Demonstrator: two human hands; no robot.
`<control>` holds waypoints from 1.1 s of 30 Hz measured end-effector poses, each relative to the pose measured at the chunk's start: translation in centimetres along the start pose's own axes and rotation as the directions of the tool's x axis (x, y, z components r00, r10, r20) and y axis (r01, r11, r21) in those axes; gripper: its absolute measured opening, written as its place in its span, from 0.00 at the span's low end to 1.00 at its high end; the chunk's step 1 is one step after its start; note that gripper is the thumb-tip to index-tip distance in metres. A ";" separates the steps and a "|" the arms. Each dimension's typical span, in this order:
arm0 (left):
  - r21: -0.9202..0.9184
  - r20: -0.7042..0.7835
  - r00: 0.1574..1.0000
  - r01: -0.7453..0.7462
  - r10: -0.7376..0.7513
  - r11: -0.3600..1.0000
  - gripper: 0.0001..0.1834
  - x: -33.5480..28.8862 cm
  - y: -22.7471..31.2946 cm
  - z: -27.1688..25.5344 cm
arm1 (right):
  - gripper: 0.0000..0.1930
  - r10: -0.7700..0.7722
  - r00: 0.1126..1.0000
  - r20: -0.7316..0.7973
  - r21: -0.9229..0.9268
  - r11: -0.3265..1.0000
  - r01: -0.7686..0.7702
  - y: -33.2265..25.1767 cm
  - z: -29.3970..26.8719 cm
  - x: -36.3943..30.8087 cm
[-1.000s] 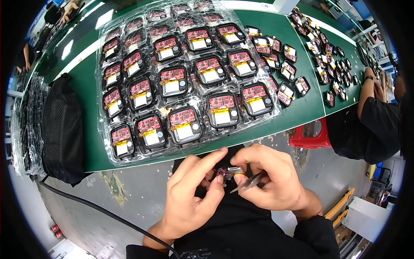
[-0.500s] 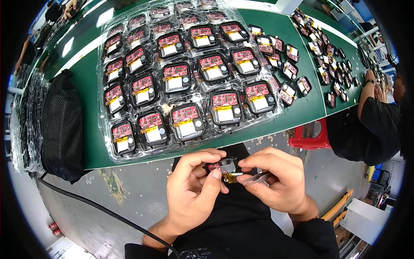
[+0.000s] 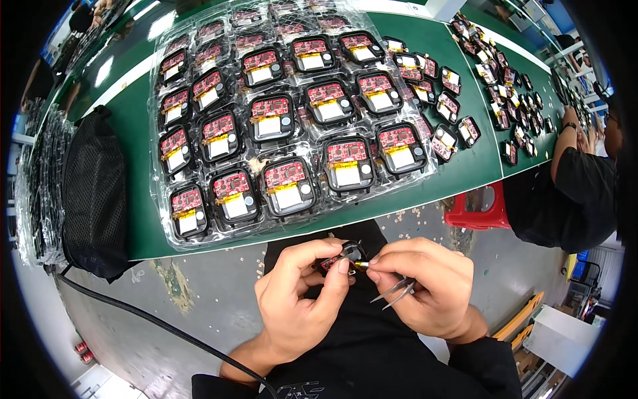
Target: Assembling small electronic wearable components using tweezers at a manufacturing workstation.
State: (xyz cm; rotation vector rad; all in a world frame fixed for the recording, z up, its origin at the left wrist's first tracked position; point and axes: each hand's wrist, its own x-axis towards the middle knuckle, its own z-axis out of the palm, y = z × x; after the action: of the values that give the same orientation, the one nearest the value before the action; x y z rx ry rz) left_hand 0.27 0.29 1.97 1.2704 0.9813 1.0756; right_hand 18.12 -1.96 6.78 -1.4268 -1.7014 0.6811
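My left hand (image 3: 296, 292) grips a small black watch housing (image 3: 353, 251) by its left side, thumb in front and fingers behind. Part of a red circuit board shows in the housing beside my thumb. My right hand (image 3: 428, 286) pinches a small part with yellow tape (image 3: 361, 265) at the housing's right edge, between thumb and index finger. Metal tweezers (image 3: 397, 292) lie tucked in the same hand, their tips pointing down and left. Both hands are held over my lap, in front of the bench edge. My fingers hide much of the housing's inside.
Clear plastic trays (image 3: 249, 156) with rows of similar watch housings cover the green bench (image 3: 143, 226). Loose housings (image 3: 448, 106) lie to the right. A black mesh bag (image 3: 96, 193) and stacked trays (image 3: 43, 179) stand left. A co-worker (image 3: 585, 173) sits right, near a red stool (image 3: 478, 209).
The housing has tilted in my left hand. My right fingers have shifted on the taped part, and the tweezers have swung from pointing at the housing to pointing down and left.
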 end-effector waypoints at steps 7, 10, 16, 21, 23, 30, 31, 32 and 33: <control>0.119 0.060 0.995 -0.089 0.083 0.989 0.15 0.2 0.0 0.1 | 0.10 -0.010 0.999 -0.044 -0.006 1.000 0.010 0.6 0.8 0.2; 0.123 0.038 0.995 -0.097 0.093 0.988 0.15 0.1 0.1 0.0 | 0.06 0.008 0.999 -0.052 0.023 1.000 -0.007 0.5 1.2 0.2; 0.084 0.115 0.992 -0.065 0.055 0.994 0.15 0.7 0.9 -0.3 | 0.14 0.042 0.997 -0.058 0.186 0.982 -0.030 1.8 1.8 -0.1; 0.014 0.153 0.988 0.003 -0.005 1.000 0.15 0.6 1.3 -0.7 | 0.13 -0.022 0.995 -0.095 0.115 0.993 0.033 2.1 2.1 -0.5; 0.003 0.178 0.984 0.028 -0.028 1.000 0.15 0.6 1.4 -0.7 | 0.14 0.009 0.990 -0.141 0.109 0.994 0.007 2.1 2.1 -0.5; 0.120 0.263 0.964 -0.073 0.039 0.990 0.15 0.8 1.8 -1.3 | 0.19 0.013 0.999 -0.043 0.100 0.995 -0.009 2.6 2.1 -0.6; 0.219 0.338 0.939 -0.140 0.060 0.966 0.17 0.9 2.1 -1.5 | 0.17 0.046 0.999 -0.029 0.128 0.991 -0.042 2.4 2.1 -0.4; 0.221 0.336 0.940 -0.139 0.059 0.965 0.17 0.9 2.3 -1.4 | 0.17 0.045 0.999 -0.027 0.130 0.991 -0.041 2.4 2.1 -0.6; 0.318 0.319 0.944 -0.190 0.084 0.929 0.18 0.9 2.6 -1.2 | 0.16 0.136 0.990 0.034 0.171 0.975 -0.140 2.5 2.2 -0.8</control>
State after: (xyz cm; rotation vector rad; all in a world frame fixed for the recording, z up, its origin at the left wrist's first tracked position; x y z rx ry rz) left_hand -0.84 1.41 4.50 1.7579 0.8780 0.8014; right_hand 17.69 -2.03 3.42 -1.4272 -1.5289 0.9016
